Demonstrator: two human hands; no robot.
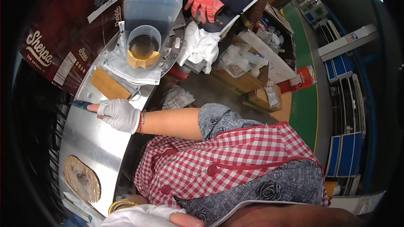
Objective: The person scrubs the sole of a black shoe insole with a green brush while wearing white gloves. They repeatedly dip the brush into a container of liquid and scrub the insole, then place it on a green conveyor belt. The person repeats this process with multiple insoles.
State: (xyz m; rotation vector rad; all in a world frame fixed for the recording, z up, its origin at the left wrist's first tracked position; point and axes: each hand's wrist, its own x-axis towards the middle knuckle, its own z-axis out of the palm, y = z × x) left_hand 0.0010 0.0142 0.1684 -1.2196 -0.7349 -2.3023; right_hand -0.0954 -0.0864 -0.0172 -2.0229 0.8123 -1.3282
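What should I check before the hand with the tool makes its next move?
1. Grip: ok. The right hand has its fingers closed on the dark teal tool.
2. Tool position: ok. It lies at the edge of the metal sheet.
3. Left hand: cannot tell. The lower edge cuts it off.
4. Clear cup of brown liquid: ok. It stands upright, apart from the right hand.
5. Oval brown pad: ok. It lies flat on the sheet, apart from both hands.
6. Gloves: ok. Both hands wear white ones.
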